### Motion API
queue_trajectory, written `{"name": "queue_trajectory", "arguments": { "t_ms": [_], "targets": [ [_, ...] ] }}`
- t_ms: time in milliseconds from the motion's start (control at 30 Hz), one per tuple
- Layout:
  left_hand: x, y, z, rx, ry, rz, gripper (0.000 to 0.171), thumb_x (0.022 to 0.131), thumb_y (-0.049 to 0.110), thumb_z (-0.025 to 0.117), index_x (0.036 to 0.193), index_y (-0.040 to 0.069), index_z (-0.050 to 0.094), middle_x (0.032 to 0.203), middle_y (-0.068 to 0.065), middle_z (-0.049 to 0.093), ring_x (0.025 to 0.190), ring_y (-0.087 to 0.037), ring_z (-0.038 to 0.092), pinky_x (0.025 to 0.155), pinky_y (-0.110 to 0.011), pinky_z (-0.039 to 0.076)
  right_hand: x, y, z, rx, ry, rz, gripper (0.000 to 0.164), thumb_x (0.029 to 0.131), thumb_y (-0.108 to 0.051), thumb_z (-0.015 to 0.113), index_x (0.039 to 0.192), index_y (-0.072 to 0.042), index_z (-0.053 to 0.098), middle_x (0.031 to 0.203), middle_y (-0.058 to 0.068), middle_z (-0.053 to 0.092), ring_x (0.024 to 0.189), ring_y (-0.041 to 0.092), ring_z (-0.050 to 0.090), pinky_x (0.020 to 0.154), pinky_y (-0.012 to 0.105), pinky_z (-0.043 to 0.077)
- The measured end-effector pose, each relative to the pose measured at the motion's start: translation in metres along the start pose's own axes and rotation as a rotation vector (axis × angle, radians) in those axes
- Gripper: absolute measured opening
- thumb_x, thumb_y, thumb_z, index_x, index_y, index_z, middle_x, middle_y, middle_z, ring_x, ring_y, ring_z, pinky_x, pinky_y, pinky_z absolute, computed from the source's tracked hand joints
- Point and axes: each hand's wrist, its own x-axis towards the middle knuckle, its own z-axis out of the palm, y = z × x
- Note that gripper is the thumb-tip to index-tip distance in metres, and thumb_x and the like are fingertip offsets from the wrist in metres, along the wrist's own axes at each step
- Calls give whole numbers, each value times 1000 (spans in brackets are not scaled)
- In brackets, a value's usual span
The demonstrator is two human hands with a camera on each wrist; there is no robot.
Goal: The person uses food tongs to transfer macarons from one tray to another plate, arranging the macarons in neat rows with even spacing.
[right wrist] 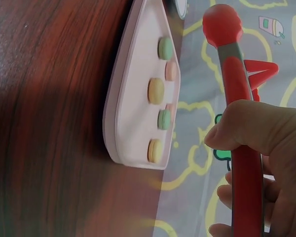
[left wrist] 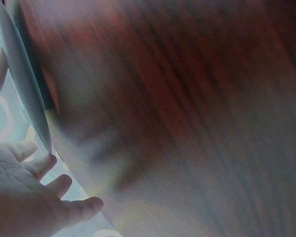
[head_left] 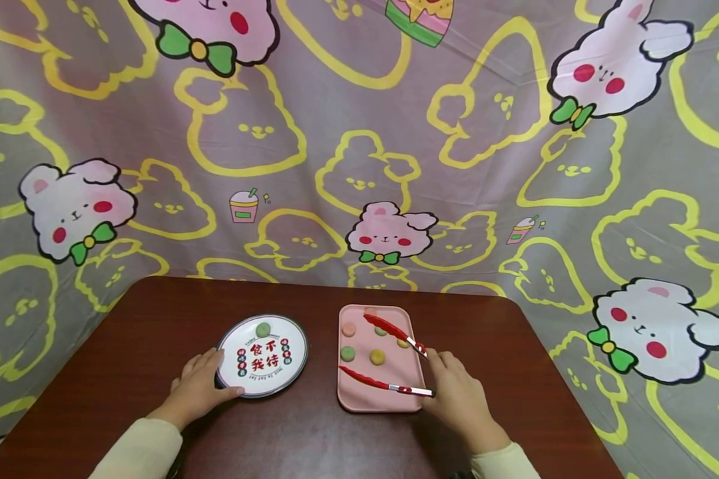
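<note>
My left hand (head_left: 199,387) is at the near-left rim of a round white plate (head_left: 239,332) with red lettering; the thumb lies over the rim, the other fingers spread fairly straight beside it. A green macaron (head_left: 263,330) sits near the plate's far edge. In my right hand (head_left: 460,392) I grip red tongs (right wrist: 234,79) with metal edges, their arms spread apart. The tongs' two red ends overlap a pink rectangular tray (head_left: 359,401) in the head view, with nothing between them. Green, yellow and pink macarons lie on the tray, including a yellow macaron (right wrist: 156,91).
Plate and tray stand side by side on a dark reddish-brown wooden table (head_left: 275,432), the tray to the right. Behind the table's far edge hangs a grey cloth (head_left: 311,193) printed with cartoon rabbits and yellow outlines.
</note>
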Motion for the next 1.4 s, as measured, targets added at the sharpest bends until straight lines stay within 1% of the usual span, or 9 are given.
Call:
{"name": "queue_trajectory", "arguments": {
  "t_ms": [133,267,500,767,1033,1400],
  "targets": [
    [0,-1,2,2,1,3,109,72,59,76,143,-11,31,147,-37,24,131,-57,17,93,-78,20,-4,4,-2,-5,-26,11,75,57,-23,84,125,-4,59,105,9,60,99,27,59,59,45,53],
    [1,-1,3,5,4,8,109,72,60,76,143,-10,32,146,-37,24,131,-57,18,93,-79,20,-8,8,-5,-6,-59,28,73,56,-18,81,124,-4,60,105,9,61,98,27,59,57,44,51],
    [1,-2,3,11,4,4,109,72,60,76,143,-10,32,146,-38,25,130,-57,18,93,-79,20,-9,13,-11,-25,-102,48,73,58,-18,82,126,-4,59,105,9,60,96,25,59,56,41,50],
    [0,0,0,7,1,-2,109,72,60,76,143,-11,32,147,-37,24,131,-57,17,93,-79,20,-11,18,-13,-30,-99,46,74,57,-18,82,126,-4,59,104,9,61,94,27,59,56,42,50],
    [0,1,0,5,-5,-10,110,71,61,76,142,-11,32,146,-38,24,130,-57,17,94,-78,20,-12,22,-11,-33,-113,60,74,56,-19,82,125,-4,60,102,9,61,94,27,60,56,42,50],
    [0,2,-2,11,-7,-10,110,72,60,75,142,-11,32,146,-38,24,130,-58,18,94,-78,21,-13,26,-9,-46,-146,80,69,59,-18,80,123,-3,61,102,10,61,96,29,61,59,45,51]
  ]
}}
